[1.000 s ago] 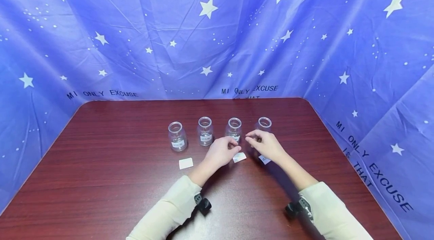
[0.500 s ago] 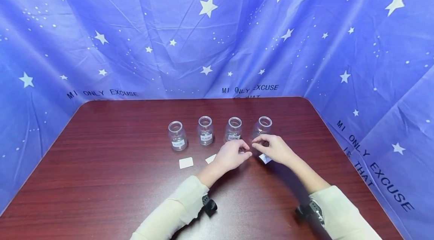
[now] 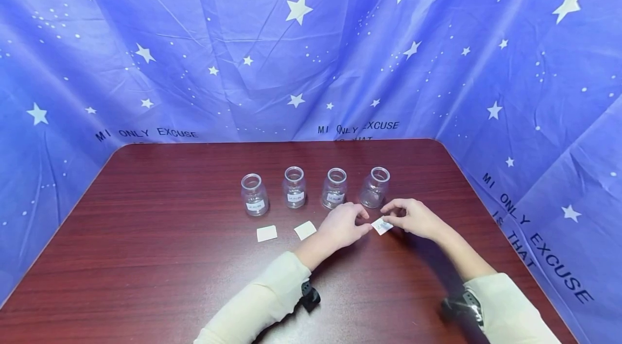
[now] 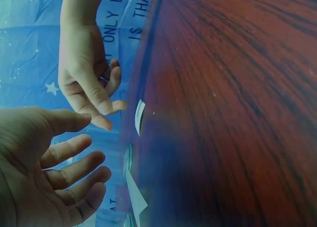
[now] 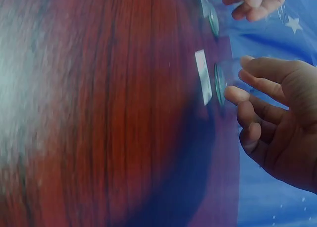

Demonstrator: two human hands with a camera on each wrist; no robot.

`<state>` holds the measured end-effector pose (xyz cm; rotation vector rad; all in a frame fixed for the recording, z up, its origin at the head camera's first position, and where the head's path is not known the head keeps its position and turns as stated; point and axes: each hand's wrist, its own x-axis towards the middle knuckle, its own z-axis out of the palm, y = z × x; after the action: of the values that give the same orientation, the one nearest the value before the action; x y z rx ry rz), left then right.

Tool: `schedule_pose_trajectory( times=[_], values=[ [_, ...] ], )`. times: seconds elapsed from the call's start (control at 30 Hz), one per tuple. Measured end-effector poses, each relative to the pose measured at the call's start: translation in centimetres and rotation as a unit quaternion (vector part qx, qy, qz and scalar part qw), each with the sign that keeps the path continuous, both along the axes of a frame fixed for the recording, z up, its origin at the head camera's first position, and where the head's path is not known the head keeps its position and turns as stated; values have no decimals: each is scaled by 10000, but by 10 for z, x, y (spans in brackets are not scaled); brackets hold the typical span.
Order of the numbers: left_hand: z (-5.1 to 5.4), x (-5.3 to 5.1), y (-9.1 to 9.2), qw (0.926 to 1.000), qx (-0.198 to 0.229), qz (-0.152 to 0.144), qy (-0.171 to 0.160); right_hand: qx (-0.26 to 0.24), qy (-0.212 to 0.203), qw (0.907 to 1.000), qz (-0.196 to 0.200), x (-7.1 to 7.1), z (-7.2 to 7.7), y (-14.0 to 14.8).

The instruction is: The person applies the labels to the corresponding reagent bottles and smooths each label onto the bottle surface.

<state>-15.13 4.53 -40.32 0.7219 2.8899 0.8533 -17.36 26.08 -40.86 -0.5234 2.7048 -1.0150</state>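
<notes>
A small printed label (image 3: 382, 225) lies on the table in front of the rightmost glass jar (image 3: 374, 195). My left hand (image 3: 343, 224) hovers at the label's left side, fingers loosely bent, nothing between them. On the other side my right hand (image 3: 417, 218) has thumb and forefinger just over the label. In the right wrist view the label (image 5: 203, 78) lies flat, apart from the fingertips of the right hand (image 5: 282, 108). The left wrist view shows both hands above the same label (image 4: 140, 117). No label shows on the rightmost jar.
Three more glass jars, the left one (image 3: 255, 195), the second (image 3: 294, 188) and the third (image 3: 335, 188), stand in a row with white labels on their fronts. Two blank white slips (image 3: 266, 233) lie before the left jars. A starry blue curtain (image 3: 272, 63) surrounds the table.
Both hands have moved right and slightly toward the near side, from the third jar to the rightmost label. The second white slip and the rightmost jar have come into fuller view.
</notes>
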Motion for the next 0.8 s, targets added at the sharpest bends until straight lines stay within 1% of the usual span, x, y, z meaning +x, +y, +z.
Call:
schedule_pose_trajectory(
  times=[0.1, 0.23, 0.3, 0.47, 0.6, 0.7, 0.8],
  values=[
    [0, 1, 7, 9995, -294, 20, 93, 16, -38, 10000, -5, 0, -2, 7],
    [-2, 2, 15, 9976, -673, 103, 82, 103, 49, 9999, 100, -1, -5, 13],
    [-4, 2, 20, 9962, -859, 116, 92, 159, 82, 9997, 143, -1, -7, 15],
    [-10, 1, 31, 9904, -1343, 193, 280, 285, 96, 9992, 252, -1, -13, 17],
    [-15, 0, 37, 9843, -1671, 436, 358, 293, 200, 9989, 319, -2, -16, 17],
    [-19, -1, 41, 9792, -1897, 642, 322, 304, 198, 9988, 333, -3, -17, 18],
    [-21, -2, 43, 9756, -2035, 762, 299, 285, 163, 9989, 319, -3, -18, 17]
  ],
)
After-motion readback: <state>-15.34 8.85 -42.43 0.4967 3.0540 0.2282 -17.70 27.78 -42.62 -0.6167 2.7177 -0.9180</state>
